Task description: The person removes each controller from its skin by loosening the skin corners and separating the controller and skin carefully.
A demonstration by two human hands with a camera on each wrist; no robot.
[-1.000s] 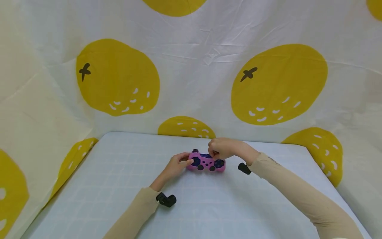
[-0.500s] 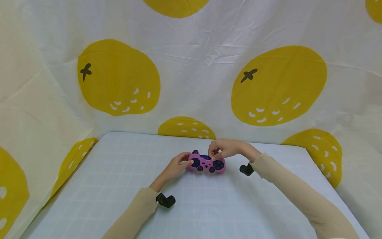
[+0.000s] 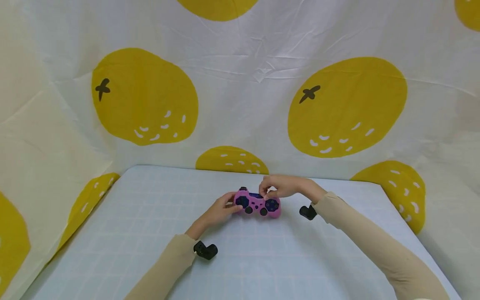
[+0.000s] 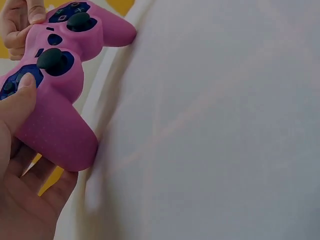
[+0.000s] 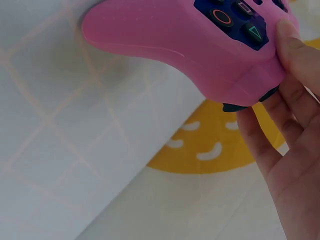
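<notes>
A pink game controller (image 3: 257,205) with dark blue button areas and black thumbsticks is held up between both hands near the far side of the table. My left hand (image 3: 219,211) grips its left handle. In the left wrist view the left thumb (image 4: 26,90) lies at the directional pad, and the fingers curl beneath the handle. At the controller's top edge, right of centre, my right hand (image 3: 283,186) pinches it. The right wrist view shows the right thumb (image 5: 295,50) on the front face and the fingers behind, by the dark shoulder buttons (image 5: 235,107).
A pale blue checked cloth covers the table (image 3: 240,266), and its far edge lies just beyond the hands. Behind hangs a white curtain (image 3: 243,104) printed with large yellow fruit. Small black cameras (image 3: 205,250) are strapped to both wrists.
My right thumb and fingers have shifted slightly left along the controller's top edge, uncovering more of the right buttons. The left thumb sits a little lower. The view has swung slightly.
</notes>
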